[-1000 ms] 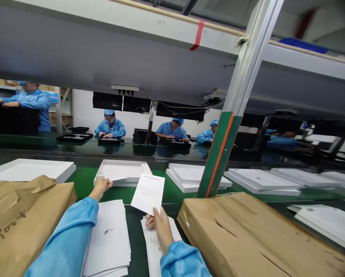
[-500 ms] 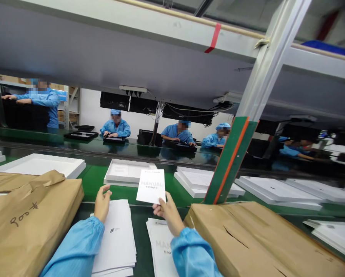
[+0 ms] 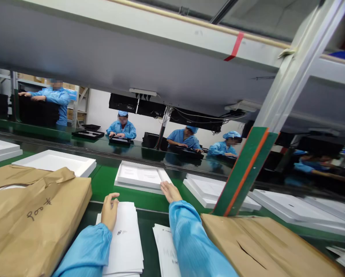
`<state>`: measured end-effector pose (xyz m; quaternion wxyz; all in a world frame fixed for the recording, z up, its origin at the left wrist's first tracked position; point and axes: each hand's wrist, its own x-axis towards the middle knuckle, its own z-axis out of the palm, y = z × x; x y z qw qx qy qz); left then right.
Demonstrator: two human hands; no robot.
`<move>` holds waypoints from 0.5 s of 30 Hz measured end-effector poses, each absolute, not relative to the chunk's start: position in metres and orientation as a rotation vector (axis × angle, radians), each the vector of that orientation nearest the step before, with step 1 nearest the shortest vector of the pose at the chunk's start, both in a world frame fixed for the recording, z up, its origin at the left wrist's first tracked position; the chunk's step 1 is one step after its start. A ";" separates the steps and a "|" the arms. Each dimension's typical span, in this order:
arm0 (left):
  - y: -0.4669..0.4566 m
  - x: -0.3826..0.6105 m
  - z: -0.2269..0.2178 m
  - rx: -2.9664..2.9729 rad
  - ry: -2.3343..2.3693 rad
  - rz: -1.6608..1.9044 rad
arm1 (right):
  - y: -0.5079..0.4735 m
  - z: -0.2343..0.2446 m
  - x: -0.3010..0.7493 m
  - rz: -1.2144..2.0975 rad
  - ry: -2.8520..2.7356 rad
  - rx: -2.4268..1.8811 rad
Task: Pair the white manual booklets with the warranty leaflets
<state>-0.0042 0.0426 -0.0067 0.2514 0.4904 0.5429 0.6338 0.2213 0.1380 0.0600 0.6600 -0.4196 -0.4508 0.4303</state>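
Observation:
My right hand [image 3: 171,191] reaches forward with fingers stretched out, at the right front corner of a shallow white box tray [image 3: 120,183] on the green belt. Inside that tray lie white papers, among them a manual [image 3: 150,177] in its right half. My left hand [image 3: 110,211] holds nothing; its fingers are loosely bent and apart, over the left edge of a stack of white leaflets [image 3: 126,240] with a small black logo. Below my right sleeve sits a stack of manuals [image 3: 164,246], partly covered by the sleeve.
Brown paper packages flank the stacks, one at left [image 3: 54,215] and one at right [image 3: 264,238]. More white trays [image 3: 59,161] line the green belt. A slanted metal post [image 3: 247,169] rises at right, under a low shelf [image 3: 160,50]. Co-workers in blue sit or stand across the line.
My right hand has moved forward and let go of the manual, which now lies in the white tray. The view has shifted left; my left hand stays by the leaflets.

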 end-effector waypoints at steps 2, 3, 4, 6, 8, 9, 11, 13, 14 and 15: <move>0.043 -0.005 -0.005 1.316 1.462 1.727 | 0.133 0.057 0.224 0.973 -1.040 -1.046; 0.043 -0.006 -0.003 1.307 1.457 1.728 | 0.128 0.055 0.224 0.974 -1.061 -1.092; 0.044 -0.009 -0.001 1.303 1.463 1.727 | 0.121 0.054 0.222 0.976 -1.092 -1.129; 0.047 -0.018 0.003 1.324 1.513 1.694 | 0.101 0.050 0.215 0.989 -1.185 -1.179; 0.048 -0.032 0.006 1.360 1.580 1.627 | 0.072 0.044 0.203 1.019 -1.309 -1.189; 0.049 -0.039 0.006 1.388 1.614 1.574 | 0.056 0.040 0.195 1.027 -1.389 -1.183; 0.045 -0.050 0.005 1.440 1.697 1.449 | 0.021 0.031 0.180 0.887 -1.762 -1.143; 0.038 -0.054 0.003 1.487 1.803 1.318 | -0.011 0.021 0.167 0.539 -2.131 -1.208; 0.033 -0.052 0.003 1.508 1.855 1.261 | -0.023 0.017 0.162 0.365 -2.226 -1.292; 0.027 -0.049 0.004 1.523 1.896 1.220 | -0.033 0.014 0.158 0.212 -2.292 -1.365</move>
